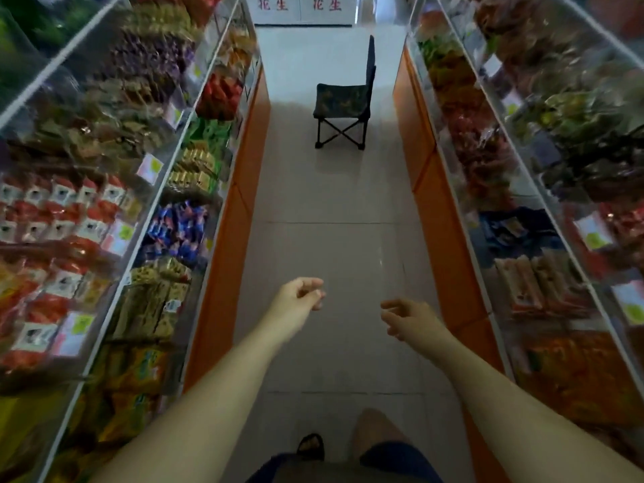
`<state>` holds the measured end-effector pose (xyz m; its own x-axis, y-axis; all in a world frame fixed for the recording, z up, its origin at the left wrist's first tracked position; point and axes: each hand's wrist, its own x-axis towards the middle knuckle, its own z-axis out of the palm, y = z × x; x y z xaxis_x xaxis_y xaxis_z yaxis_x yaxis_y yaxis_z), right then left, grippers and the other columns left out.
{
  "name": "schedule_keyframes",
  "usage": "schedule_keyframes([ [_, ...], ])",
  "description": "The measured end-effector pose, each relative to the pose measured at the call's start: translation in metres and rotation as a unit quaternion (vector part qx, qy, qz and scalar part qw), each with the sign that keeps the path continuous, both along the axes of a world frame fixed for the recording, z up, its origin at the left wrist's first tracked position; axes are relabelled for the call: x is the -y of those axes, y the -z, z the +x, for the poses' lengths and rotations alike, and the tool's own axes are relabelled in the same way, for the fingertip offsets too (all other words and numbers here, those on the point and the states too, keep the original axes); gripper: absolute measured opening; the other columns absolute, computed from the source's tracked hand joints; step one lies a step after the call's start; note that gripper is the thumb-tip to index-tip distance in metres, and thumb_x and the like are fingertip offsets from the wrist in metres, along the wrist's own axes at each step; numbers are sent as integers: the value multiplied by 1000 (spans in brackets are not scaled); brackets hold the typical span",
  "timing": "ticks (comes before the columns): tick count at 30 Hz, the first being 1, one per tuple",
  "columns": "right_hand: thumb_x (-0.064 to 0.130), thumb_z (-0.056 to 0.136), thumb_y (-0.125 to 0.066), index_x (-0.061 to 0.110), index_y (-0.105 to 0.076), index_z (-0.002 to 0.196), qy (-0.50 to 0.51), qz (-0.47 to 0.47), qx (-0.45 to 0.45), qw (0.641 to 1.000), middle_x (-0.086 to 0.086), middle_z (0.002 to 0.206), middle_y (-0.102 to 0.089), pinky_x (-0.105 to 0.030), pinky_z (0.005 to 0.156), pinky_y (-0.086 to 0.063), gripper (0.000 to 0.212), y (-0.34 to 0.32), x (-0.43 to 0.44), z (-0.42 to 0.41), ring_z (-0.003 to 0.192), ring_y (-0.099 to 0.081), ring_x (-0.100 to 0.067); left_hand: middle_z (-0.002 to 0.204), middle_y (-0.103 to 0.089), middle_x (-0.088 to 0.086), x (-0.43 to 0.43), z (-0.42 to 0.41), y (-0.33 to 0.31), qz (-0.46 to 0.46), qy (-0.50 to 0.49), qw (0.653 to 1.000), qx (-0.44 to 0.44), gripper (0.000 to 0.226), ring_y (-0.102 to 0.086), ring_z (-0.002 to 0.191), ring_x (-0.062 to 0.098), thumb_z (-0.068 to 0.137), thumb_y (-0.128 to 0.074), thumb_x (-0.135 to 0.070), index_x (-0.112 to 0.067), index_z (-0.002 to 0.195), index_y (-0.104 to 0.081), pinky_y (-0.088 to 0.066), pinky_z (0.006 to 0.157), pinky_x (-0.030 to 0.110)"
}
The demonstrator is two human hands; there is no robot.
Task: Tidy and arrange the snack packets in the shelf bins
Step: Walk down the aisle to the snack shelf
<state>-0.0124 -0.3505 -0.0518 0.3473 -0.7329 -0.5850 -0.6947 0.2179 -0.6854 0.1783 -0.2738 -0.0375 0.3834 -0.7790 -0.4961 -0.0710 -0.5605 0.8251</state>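
1. Stands in a narrow aisle on a pale tiled floor (334,210), between two rows of shelf bins.
2. Holds left hand (302,295) out over the floor, left of aisle centre; fingers loosely curled, thumb near fingertips, nothing in it.
3. Holds right hand (408,318) out beside it, right of centre, a bit nearer the camera; fingers loosely curled, slightly spread, nothing in it.
4. Hands apart from each other; touching no packet, no bin.
5. Snack packets (52,210) all inside the bins, both sides, behind clear fronts.
6. Left bins (195,109), lower tier, far to near: red packs (219,95), green packs (209,130), gold packs (195,169), blue packs (177,231), yellow packs (136,378).
7. Right bins (488,217), lower tier: dark blue packs (515,228), brown stick packs (533,284), orange packs (575,371) nearest; farther ones too blurred to tell.
8. Price labels (150,167) on the bin fronts, pale with a green patch.
9. Orange panels (226,273) under the shelves on both sides.
10. Folding chair (343,102) on the floor far down the aisle, centred, well apart from the hands.
11. White sign (299,5) with red characters at the far end.
12. Bottom edge: sandalled foot (311,446), bare knee (374,430), dark shorts (393,458).
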Motion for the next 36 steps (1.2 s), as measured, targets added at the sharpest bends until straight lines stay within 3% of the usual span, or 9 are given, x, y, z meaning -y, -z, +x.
schedule_keyframes([
  [5, 23, 94, -51, 11, -52, 122, 13, 45, -21, 999, -8, 111, -57, -19, 68, -46, 30, 26, 87, -1, 86, -60, -16, 101, -59, 1, 122, 19, 6, -2, 29, 1000, -5, 25, -56, 77, 7, 97, -44, -7, -7, 119, -55, -41, 56, 3],
  [12, 26, 94, -51, 14, -55, 119, -34, 30, -46, 998, -5, 107, -60, -17, 63, -44, 28, 18, 250, 31, 90, -61, -17, 106, -62, 4, 257, 49, 13, 28, 18, 999, 4, 24, -57, 73, 2, 97, -45, -8, -8, 119, -56, -39, 51, 0],
  [15, 22, 93, -52, 11, -57, 117, -54, -4, -34, 998, -8, 103, -61, -17, 59, -42, 27, 7, 316, 72, 84, -60, -17, 107, -62, 3, 284, 73, 17, 48, -3, 999, 1, 23, -58, 78, 3, 97, -45, -10, -10, 118, -55, -43, 61, 9],
  [17, 21, 92, -53, 11, -58, 118, -72, -22, -14, 997, -10, 103, -63, -21, 65, -46, 28, -1, 353, 104, 84, -61, -18, 109, -62, 1, 293, 95, 22, 64, -16, 998, -6, 23, -59, 84, 5, 97, -46, -12, -13, 118, -55, -42, 69, 14],
  [21, 23, 92, -52, 16, -58, 116, -102, -37, 26, 994, -2, 100, -62, -21, 68, -46, 26, -10, 422, 168, 79, -62, -11, 111, -61, -1, 320, 156, 34, 91, -45, 995, 8, 24, -57, 87, 2, 98, -45, -14, -15, 121, -54, -40, 77, 24],
  [29, 23, 92, -53, 15, -57, 112, -91, -23, 11, 996, -4, 101, -63, -18, 61, -47, 22, 4, 532, 266, 74, -62, -8, 112, -61, 1, 439, 268, 37, 83, -53, 995, 19, 21, -57, 84, 2, 98, -46, -12, -18, 116, -55, -40, 66, 13],
  [36, 22, 94, -51, 10, -54, 119, -68, 29, -48, 996, -9, 110, -60, -18, 60, -45, 28, 21, 619, 293, 77, -59, -9, 105, -62, -1, 601, 334, 2, 8, 4, 999, 34, 21, -60, 86, 7, 97, -47, -12, -16, 114, -57, -41, 64, 6],
])
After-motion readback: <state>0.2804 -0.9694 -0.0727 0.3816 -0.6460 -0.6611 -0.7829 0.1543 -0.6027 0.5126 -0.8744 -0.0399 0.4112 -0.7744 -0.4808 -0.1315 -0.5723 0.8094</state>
